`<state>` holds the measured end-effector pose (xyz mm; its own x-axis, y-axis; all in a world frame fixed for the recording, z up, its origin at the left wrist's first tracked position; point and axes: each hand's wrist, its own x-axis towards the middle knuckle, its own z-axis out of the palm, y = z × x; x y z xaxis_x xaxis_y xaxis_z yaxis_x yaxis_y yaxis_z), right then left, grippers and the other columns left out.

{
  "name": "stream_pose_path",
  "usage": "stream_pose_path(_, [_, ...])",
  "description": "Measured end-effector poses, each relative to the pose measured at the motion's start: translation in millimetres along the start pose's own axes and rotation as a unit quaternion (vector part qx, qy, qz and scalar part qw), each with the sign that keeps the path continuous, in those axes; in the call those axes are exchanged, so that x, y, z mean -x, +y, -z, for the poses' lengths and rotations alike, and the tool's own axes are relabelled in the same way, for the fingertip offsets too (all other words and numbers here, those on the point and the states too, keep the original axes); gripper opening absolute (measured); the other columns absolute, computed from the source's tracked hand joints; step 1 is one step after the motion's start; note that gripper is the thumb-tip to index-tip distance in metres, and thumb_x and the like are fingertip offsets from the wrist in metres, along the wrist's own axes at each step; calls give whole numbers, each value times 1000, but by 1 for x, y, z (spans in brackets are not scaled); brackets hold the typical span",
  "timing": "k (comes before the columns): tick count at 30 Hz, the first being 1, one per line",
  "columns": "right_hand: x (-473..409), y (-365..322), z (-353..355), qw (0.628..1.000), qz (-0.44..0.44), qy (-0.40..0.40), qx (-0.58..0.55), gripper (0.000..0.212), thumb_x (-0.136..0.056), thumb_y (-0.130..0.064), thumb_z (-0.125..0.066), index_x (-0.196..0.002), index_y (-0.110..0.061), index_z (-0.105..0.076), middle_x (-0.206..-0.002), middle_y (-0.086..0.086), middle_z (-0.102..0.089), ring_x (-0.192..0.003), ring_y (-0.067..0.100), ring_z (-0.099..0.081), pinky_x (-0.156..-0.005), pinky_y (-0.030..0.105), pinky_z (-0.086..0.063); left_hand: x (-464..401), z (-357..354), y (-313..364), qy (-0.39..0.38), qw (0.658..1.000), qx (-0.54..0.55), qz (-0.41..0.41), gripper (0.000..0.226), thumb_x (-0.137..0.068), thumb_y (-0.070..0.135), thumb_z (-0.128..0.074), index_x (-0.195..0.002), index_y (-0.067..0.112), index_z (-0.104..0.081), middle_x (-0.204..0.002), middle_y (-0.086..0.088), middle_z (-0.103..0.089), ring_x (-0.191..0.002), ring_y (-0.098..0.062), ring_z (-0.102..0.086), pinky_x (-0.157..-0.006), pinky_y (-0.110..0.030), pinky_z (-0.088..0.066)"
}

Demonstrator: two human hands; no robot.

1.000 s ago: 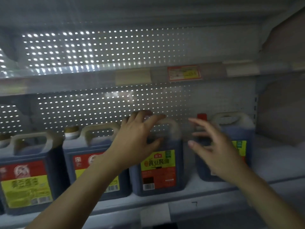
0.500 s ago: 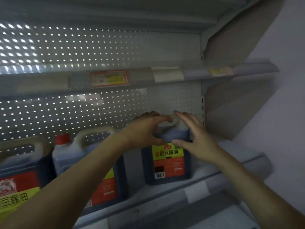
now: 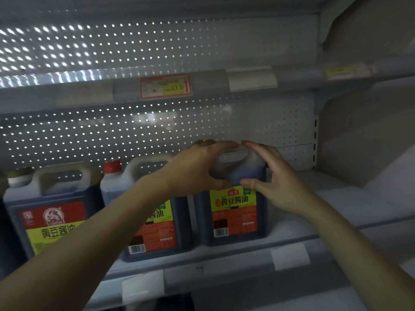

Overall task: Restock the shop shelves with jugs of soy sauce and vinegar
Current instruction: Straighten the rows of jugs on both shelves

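Both hands squaring up the end jug on the shelf

The shelf (image 3: pixel 235 250) is running under both wrists, with open space stretching off to the right of the right hand. The soy sauce jug (image 3: pixel 233 212) is standing upright on it, directly under the hands, with two more jugs (image 3: pixel 157 221) sitting to the left, behind the left forearm. The left hand (image 3: pixel 197 169) is wrapping over the top left shoulder, fingers curled round it; the right hand (image 3: pixel 274 182) is pressing the right side, fingers mostly straight and thumb on the front. It's looking nearly full, so probably heavy with sloshy weight, and the plastic is stiff but smooth. I'd go for the moulded handle (image 3: pixel 233 157) between the hands when lifting.
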<state>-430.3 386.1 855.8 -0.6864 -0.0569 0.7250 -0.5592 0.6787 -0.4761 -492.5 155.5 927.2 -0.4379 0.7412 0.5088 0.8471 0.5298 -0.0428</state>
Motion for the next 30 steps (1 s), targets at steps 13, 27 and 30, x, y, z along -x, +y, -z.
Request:
stream_pose_path(13, [4, -12, -14, 1000, 4, -11, -1, 76, -91, -34, -76, -154, -44, -35, -151, -15, -36, -135, -8, -39, -108, 9, -33, 19, 1, -2, 26, 999, -30, 7, 91, -78, 50, -81, -155, 42, -34, -149, 4, -50, -132, -18, -47, -105, -36, -44])
stream_pose_path(27, [5, -83, -29, 993, 62, 57, 82, 47, -92, -36, -66, -137, -39, -53, -141, -18, -40, -135, -1, -35, -104, 10, -28, 104, 53, -23, 98, 992, -62, 52, 65, -88, 35, -75, -147, 33, -48, -145, 7, -51, -122, -17, -57, -95, -37, -53])
stream_pose_path(30, [-10, -122, -72, 992, 124, -19, 20, 39, -97, -32, -65, -134, -35, -56, -136, -17, -44, -133, 3, -44, -109, 21, -37, 150, 76, -40, 91, 986, -92, 104, 64, -86, 37, -73, -145, 32, -50, -141, 6, -53, -115, -19, -59, -88, -41, -55])
